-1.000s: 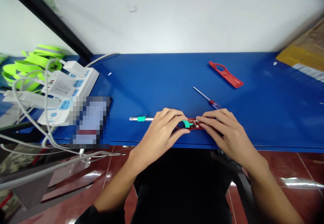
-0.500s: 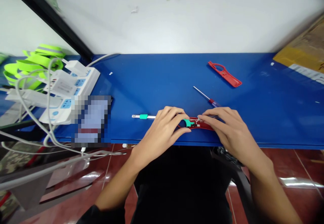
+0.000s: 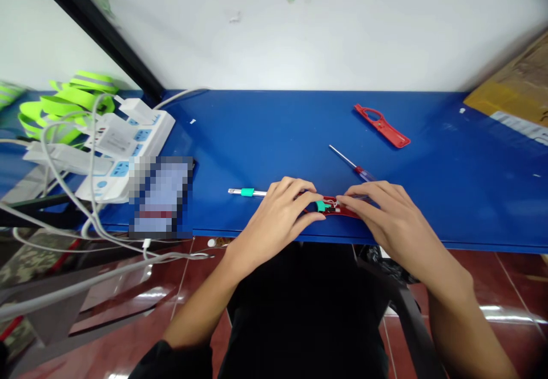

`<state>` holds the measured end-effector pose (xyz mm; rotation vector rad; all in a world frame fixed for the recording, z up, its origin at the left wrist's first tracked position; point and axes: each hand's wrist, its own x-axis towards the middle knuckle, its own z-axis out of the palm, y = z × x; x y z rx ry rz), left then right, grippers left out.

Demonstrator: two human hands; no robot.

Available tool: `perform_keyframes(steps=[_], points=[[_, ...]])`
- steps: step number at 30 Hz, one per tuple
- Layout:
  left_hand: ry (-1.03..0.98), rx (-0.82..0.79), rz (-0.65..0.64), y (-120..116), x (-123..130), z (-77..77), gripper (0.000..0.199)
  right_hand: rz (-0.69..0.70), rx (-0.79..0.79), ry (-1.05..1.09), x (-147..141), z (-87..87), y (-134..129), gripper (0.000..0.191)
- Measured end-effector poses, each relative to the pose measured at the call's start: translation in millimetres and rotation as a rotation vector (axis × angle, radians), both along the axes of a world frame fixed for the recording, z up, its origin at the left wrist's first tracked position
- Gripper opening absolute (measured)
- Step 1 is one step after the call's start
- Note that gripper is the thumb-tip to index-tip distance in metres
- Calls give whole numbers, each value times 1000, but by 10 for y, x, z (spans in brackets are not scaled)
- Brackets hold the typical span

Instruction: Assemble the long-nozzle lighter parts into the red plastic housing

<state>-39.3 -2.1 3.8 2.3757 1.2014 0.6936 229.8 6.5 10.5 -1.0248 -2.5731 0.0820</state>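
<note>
An opened red stick lighter lies near the table's front edge. Its red half-shell (image 3: 349, 213) holds a green trigger piece (image 3: 321, 206), a small black part and thin pale wires (image 3: 331, 202). The metal tube (image 3: 238, 192), with a green collar, sticks out to the left. My left hand (image 3: 280, 213) is closed round the lighter's left part, thumb below and fingers above the trigger piece. Bent over the right end of the shell, my right hand (image 3: 391, 219) has its fingertips at the wires; its thumb is mostly hidden. Just beyond it lies a screwdriver (image 3: 358, 170) with a clear and red handle.
The other red shell half (image 3: 391, 133) rests farther back on the blue table (image 3: 265, 133). At left are a phone (image 3: 160, 196), a white power strip (image 3: 154, 139) with plugs and cables, and yellow-green straps (image 3: 64, 105). A taped cardboard box (image 3: 514, 82) stands at right.
The view has shifted slightly, so the things at left appear a little farther right. Both hands keep nearly the same hold on the lighter.
</note>
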Motion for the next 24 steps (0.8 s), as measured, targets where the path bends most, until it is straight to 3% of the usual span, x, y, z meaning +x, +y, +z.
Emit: perform_keyframes(steps=[7, 16, 24], points=[[25, 62, 13, -18, 25, -15, 27, -57, 48, 165, -35, -136, -63, 31], [27, 42, 14, -32, 37, -1, 28, -20, 104, 202, -33, -222, -40, 38], [61, 92, 7, -40, 42, -40, 31, 8, 172, 44, -25, -87, -91, 38]])
